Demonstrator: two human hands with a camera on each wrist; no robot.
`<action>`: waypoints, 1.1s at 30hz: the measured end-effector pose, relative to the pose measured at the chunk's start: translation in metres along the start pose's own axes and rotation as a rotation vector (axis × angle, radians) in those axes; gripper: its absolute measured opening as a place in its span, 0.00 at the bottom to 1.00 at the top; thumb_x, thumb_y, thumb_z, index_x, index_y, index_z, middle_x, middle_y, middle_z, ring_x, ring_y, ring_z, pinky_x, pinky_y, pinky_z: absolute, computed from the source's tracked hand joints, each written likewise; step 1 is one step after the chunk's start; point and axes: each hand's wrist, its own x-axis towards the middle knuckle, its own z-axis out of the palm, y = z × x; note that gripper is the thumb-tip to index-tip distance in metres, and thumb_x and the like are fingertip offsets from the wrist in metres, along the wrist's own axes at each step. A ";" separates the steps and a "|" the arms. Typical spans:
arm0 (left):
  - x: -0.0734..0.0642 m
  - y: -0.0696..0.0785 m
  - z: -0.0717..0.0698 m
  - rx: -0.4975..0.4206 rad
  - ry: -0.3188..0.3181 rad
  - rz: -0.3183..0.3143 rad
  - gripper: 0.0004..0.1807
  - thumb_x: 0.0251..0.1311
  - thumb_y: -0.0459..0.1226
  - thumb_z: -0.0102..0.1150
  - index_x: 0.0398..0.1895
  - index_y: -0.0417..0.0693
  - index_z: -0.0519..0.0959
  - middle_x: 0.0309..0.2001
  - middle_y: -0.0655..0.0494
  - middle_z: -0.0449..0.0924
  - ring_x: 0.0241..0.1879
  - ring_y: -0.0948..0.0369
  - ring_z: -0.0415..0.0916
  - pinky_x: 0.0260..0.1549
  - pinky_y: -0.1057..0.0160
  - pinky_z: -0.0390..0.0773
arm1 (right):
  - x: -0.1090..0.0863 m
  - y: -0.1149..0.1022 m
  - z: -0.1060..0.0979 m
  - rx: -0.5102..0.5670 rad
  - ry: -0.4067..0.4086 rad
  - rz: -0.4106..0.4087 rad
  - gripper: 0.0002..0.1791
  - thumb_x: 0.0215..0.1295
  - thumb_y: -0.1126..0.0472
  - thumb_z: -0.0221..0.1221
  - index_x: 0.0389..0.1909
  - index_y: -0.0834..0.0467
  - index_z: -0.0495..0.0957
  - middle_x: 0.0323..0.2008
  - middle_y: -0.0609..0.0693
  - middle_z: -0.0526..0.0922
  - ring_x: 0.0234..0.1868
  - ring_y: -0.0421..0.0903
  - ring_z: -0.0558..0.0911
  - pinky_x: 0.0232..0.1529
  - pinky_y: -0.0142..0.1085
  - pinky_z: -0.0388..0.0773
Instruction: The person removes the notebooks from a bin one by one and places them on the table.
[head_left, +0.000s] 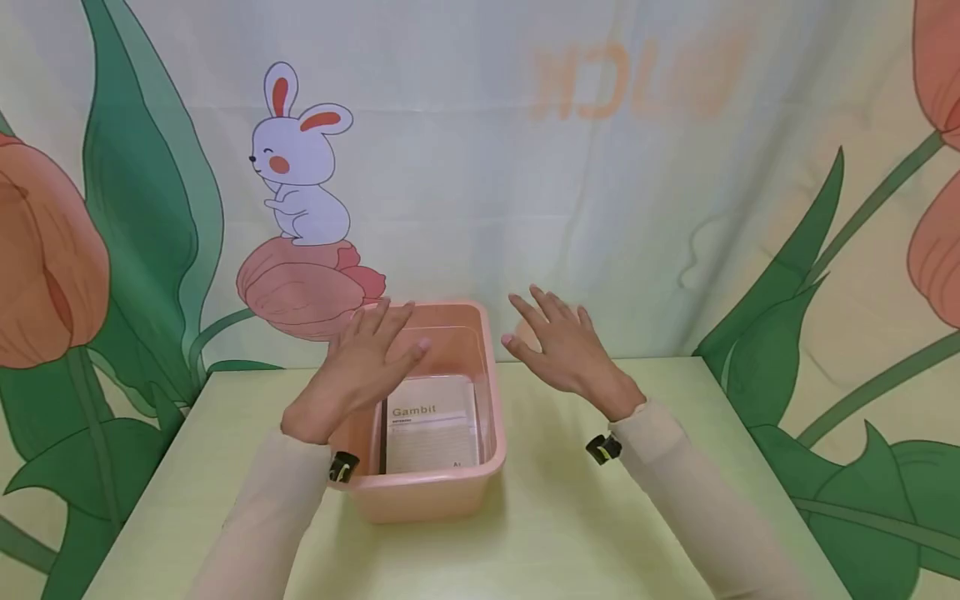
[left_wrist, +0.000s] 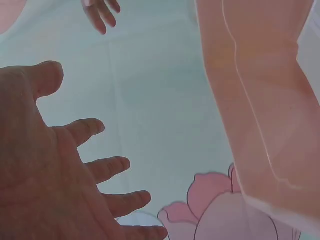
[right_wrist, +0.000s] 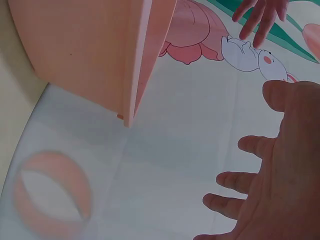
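Note:
A pink plastic bin (head_left: 420, 498) stands on the table, and a notebook (head_left: 431, 425) marked "Gambit" lies inside it, cover up. Over the bin's left side is my left hand (head_left: 367, 354), fingers spread, holding nothing; it hides part of the left rim. My right hand (head_left: 562, 346) hovers to the right of the bin, its fingers also spread and nothing in them. In the left wrist view the left palm (left_wrist: 45, 175) faces the bin's pink wall (left_wrist: 270, 100). The right wrist view has the right hand (right_wrist: 280, 170) apart from the bin's outer side (right_wrist: 75, 55).
The pale green table (head_left: 600, 517) extends around the bin. Behind it hangs a curtain (head_left: 465, 167) printed with a rabbit, tulips and leaves, which also runs down both sides. Each wrist carries a small black camera on a strap.

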 end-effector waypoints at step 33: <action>-0.067 -0.097 0.024 -0.711 -0.106 -0.335 0.50 0.64 0.41 0.62 0.80 0.63 0.40 0.76 0.33 0.48 0.65 0.35 0.68 0.36 0.49 0.86 | 0.051 -0.061 0.010 -0.070 -0.034 -0.187 0.40 0.69 0.44 0.55 0.78 0.45 0.50 0.77 0.52 0.54 0.75 0.56 0.61 0.72 0.51 0.62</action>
